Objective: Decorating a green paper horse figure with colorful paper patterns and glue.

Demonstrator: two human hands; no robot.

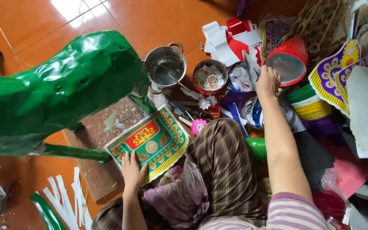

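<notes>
My left hand (133, 170) rests flat on a patterned paper sheet (154, 142), printed in red, green and yellow, which lies on a wooden board (99, 170) by my knee. My right hand (268, 81) reaches far forward into a pile of paper pieces, fingers curled near a round tin (240, 77) and next to a stack of red cone-shaped paper hats (289, 59). Whether it grips anything is hidden. A large shiny green paper figure (60, 93) stands at left.
A steel pot (165, 64) with a stick in it stands beyond the board. A tin of paper flowers (210, 76), scissors (205, 113), coloured paper rolls (311, 108), purple-yellow ornaments (333, 74) and white paper strips (67, 202) lie on the orange tiled floor (35, 25).
</notes>
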